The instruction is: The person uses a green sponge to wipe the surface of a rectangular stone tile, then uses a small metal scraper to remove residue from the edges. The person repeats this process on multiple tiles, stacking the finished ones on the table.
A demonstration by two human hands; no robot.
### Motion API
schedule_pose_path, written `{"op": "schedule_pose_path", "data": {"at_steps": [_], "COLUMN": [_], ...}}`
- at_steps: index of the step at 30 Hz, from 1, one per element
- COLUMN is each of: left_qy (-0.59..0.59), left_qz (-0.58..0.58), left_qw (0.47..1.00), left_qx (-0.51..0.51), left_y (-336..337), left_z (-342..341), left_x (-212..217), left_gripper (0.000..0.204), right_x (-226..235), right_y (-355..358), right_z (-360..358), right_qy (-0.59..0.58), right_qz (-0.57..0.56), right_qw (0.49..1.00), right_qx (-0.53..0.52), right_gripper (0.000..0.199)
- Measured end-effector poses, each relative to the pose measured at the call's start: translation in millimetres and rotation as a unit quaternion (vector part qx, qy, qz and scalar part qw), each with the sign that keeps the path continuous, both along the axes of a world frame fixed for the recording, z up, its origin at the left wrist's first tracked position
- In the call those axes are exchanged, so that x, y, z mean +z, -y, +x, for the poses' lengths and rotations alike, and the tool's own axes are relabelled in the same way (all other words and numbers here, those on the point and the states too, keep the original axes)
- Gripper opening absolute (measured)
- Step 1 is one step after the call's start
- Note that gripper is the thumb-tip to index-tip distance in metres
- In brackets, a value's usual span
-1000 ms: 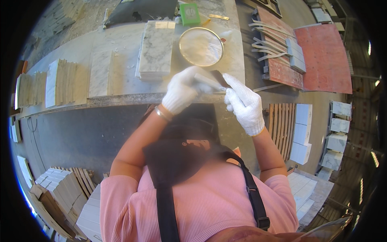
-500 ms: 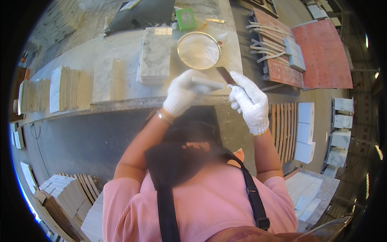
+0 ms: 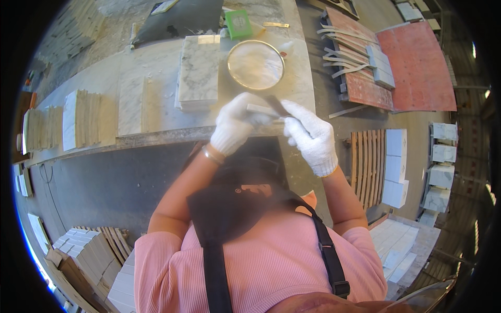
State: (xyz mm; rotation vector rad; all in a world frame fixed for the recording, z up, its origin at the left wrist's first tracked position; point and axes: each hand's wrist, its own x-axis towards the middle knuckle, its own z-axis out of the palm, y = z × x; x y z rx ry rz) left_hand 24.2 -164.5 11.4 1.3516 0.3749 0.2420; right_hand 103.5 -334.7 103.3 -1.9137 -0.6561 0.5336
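Observation:
My left hand [image 3: 235, 117], in a white knit glove, grips a pale marble tile [image 3: 261, 110] that is seen nearly edge-on. In my right hand [image 3: 310, 133], gloved the same way, is a dark flat strip [image 3: 275, 105]; its exact kind does not show. The strip lies against or just above the tile's edge, and I cannot tell if they touch. Beyond both hands, a round gold-rimmed dish [image 3: 282, 73] with white contents rests on the work table [image 3: 167, 78]. Left of the dish is a stack of grey-veined marble tiles [image 3: 198, 68].
Rows of upright tiles [image 3: 78, 120] stand along the table's left side. A green box [image 3: 238, 24] and a brass-coloured strip [image 3: 276, 24] lie at the back. At right are a red board [image 3: 417, 68] with straps, a slatted wooden pallet [image 3: 368, 167] and white stacked blocks [image 3: 396, 167].
My right hand has moved left and slightly down, bringing the dark strip from beside the tile onto or over its edge. My left hand stays almost in place.

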Motion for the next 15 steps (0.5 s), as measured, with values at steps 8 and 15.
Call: {"op": "schedule_pose_path", "data": {"at_steps": [8, 15], "left_qy": [0.049, 0.030], "left_qz": [0.030, 0.063], "left_qw": [0.998, 0.997], "left_qx": [-0.014, -0.037], "left_y": [-7.2, -15.0], "left_z": [2.9, -4.0], "left_x": [2.2, 72.1], "left_gripper": [0.037, 0.061], "right_x": [8.2, 15.3], "right_y": [3.5, 33.9], "right_z": [-2.5, 22.0], "right_qy": [-0.029, -0.060], "right_qz": [0.036, 0.057], "right_qw": [0.999, 0.988], "right_qx": [-0.019, -0.131], "right_gripper": [0.043, 0.034]}}
